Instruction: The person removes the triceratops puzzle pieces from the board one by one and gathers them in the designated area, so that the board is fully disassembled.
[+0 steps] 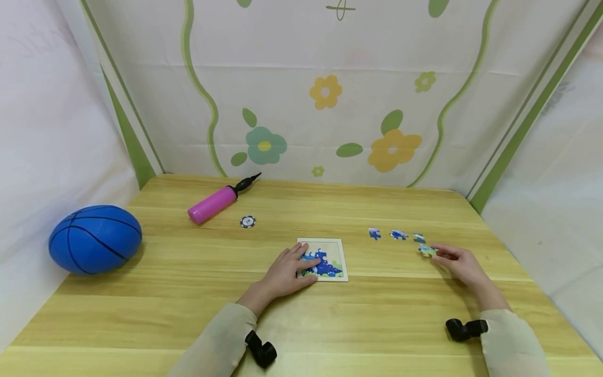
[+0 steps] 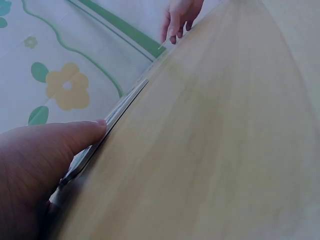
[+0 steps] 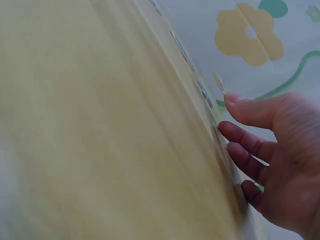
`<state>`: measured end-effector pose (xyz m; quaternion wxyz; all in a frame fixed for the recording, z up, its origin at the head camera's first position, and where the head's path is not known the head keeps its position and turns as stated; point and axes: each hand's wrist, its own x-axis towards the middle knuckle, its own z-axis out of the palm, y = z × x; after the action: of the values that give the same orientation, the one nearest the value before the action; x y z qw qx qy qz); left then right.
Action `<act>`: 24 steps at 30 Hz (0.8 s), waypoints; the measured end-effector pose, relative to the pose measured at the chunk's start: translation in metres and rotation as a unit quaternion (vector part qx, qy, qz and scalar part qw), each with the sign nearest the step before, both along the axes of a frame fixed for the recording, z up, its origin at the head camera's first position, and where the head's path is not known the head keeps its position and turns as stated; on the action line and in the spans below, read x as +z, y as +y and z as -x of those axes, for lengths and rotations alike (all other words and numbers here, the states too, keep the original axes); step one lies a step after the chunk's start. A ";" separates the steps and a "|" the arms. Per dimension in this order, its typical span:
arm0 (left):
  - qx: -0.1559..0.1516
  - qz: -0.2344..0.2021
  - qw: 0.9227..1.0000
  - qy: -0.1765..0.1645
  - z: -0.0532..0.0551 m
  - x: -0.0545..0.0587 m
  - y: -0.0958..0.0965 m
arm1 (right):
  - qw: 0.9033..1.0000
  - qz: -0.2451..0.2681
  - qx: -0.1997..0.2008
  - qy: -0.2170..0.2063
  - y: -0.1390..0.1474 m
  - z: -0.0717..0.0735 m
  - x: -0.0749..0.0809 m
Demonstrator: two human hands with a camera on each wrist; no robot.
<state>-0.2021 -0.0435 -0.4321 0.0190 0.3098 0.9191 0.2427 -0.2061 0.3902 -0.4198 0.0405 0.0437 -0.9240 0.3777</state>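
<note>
A square puzzle tray (image 1: pixel 345 274) with a pale border lies at mid-table, partly filled with a blue dinosaur picture. My left hand (image 1: pixel 287 272) rests over its left side with fingers spread, covering part of the picture. In the left wrist view, the thumb (image 2: pixel 82 137) lies along the tray's edge. Over on the right, my right hand (image 1: pixel 464 266) pinches a green and blue jigsaw piece (image 1: pixel 427 251) between thumb and fingertips. The right wrist view shows this piece (image 3: pixel 218 82) nearly edge-on at the thumb tip, above the tabletop. Three loose jigsaw pieces (image 1: pixel 398 235) lie in a row just beyond it.
A blue ball (image 1: pixel 96 240) with black lines sits at the table's left edge. Further back lie a pink hand pump (image 1: pixel 214 205) with a black nozzle and a round blue-and-white chip (image 1: pixel 247 221). A flower-patterned curtain (image 1: pixel 292 104) rises behind the table.
</note>
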 end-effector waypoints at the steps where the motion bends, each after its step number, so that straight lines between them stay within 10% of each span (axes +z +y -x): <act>1: 0.000 -0.001 1.000 0.001 0.000 0.000 0.000 | 1.000 0.001 -0.002 -0.003 0.001 0.001 -0.001; 24: 0.000 -0.002 1.000 0.006 -0.001 0.000 0.000 | 0.999 0.007 0.022 -0.031 0.006 0.005 -0.006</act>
<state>-0.2011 -0.0432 -0.4322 0.0132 0.3108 0.9189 0.2426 -0.2111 0.3961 -0.4256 0.0041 0.0526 -0.9208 0.3865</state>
